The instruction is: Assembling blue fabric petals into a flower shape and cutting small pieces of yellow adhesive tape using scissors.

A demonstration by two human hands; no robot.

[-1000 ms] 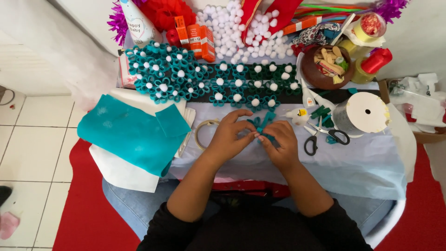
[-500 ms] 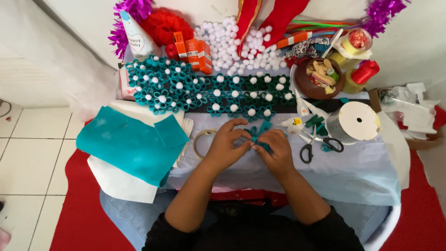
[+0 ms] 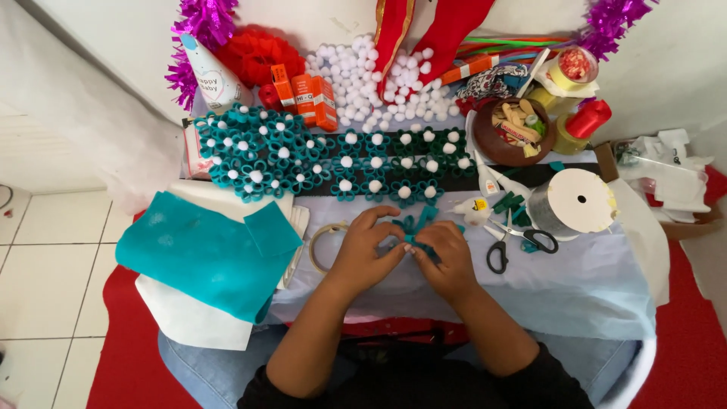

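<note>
Both hands, left hand (image 3: 363, 250) and right hand (image 3: 447, 257), pinch shut on teal felt flower (image 3: 415, 227) mid-assembly; next likely needs petals held firm, scissors (image 3: 519, 244) just right of grip.

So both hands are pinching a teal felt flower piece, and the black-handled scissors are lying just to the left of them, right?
Not quite. In the head view the black-handled scissors lie to the right of the hands, not the left. Both the left hand and the right hand do pinch the teal felt flower piece.
</note>
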